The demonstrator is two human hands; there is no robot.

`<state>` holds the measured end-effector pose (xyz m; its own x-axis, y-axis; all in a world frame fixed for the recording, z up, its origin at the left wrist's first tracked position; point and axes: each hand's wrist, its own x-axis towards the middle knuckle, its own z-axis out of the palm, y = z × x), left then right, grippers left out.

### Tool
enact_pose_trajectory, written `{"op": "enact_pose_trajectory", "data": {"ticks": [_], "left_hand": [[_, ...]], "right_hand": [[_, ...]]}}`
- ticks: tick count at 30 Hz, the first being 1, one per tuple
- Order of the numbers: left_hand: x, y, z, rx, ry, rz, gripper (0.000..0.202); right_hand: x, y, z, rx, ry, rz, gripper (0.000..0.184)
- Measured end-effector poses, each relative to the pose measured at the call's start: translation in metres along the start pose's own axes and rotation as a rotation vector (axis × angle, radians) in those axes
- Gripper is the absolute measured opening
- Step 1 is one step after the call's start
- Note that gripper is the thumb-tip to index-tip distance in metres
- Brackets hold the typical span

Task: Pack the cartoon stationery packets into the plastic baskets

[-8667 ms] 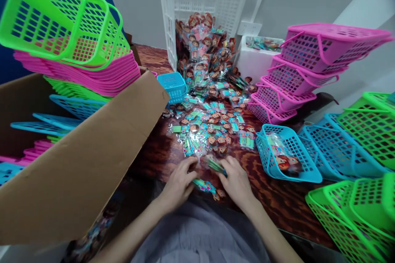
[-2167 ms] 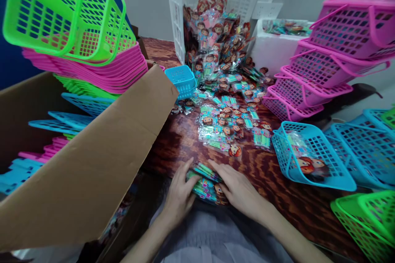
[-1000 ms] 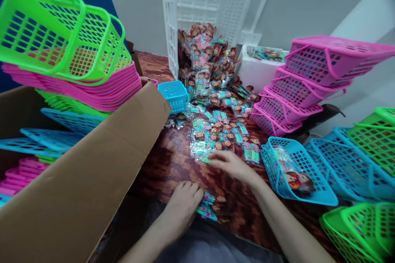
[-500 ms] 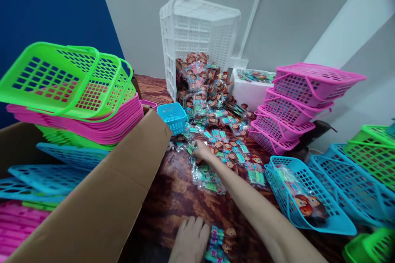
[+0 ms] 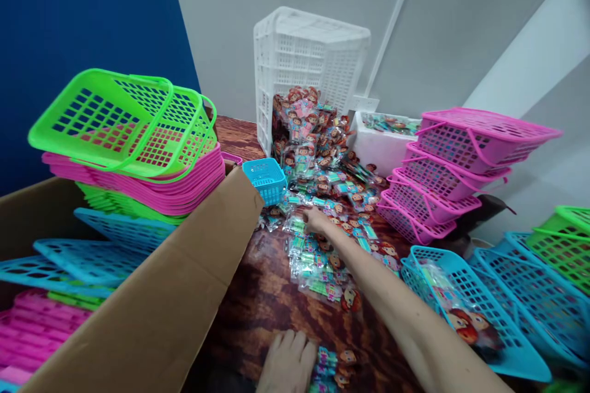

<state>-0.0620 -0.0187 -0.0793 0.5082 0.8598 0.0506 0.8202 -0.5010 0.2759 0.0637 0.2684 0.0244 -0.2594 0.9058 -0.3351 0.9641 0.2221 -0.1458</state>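
Small cellophane packets with cartoon-face toys lie scattered across the dark wooden table. My right hand is stretched far forward onto this spread, with its fingertips down among the packets and hidden from me. My left hand lies flat at the near edge, fingers stretched out, touching a small stack of the same packets on its right. A bigger heap of packets spills out of a white crate lying on its side at the back.
A cardboard box flap rises at my left, with stacked green, pink and blue baskets behind it. On the right are stacked pink baskets, a blue basket holding packets and green baskets. A small blue basket and a white foam box stand further back.
My right hand left the stack by my body and reached forward into the scattered packets, then shifted a little right. My left hand stayed by the stack. The view tilted upward.
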Motion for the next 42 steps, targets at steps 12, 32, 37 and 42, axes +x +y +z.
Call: {"op": "enact_pose_trajectory", "data": {"ticks": [12,32,37,42], "left_hand": [[-0.004,0.02,-0.049,-0.162,-0.114,-0.069,0.046],[-0.006,0.024,-0.056,-0.122,-0.139,-0.067,0.061],[-0.006,0.025,-0.053,-0.106,-0.122,-0.071,0.061],[-0.004,0.025,-0.059,-0.098,-0.126,-0.042,0.062]], "right_hand": [[-0.142,0.022,0.016,0.316,0.348,-0.342,0.081],[-0.225,0.072,0.081,0.681,0.435,0.012,0.009],[-0.219,0.037,0.122,0.357,0.526,0.232,0.01],[-0.239,0.045,0.118,0.235,0.491,0.16,0.023]]}}
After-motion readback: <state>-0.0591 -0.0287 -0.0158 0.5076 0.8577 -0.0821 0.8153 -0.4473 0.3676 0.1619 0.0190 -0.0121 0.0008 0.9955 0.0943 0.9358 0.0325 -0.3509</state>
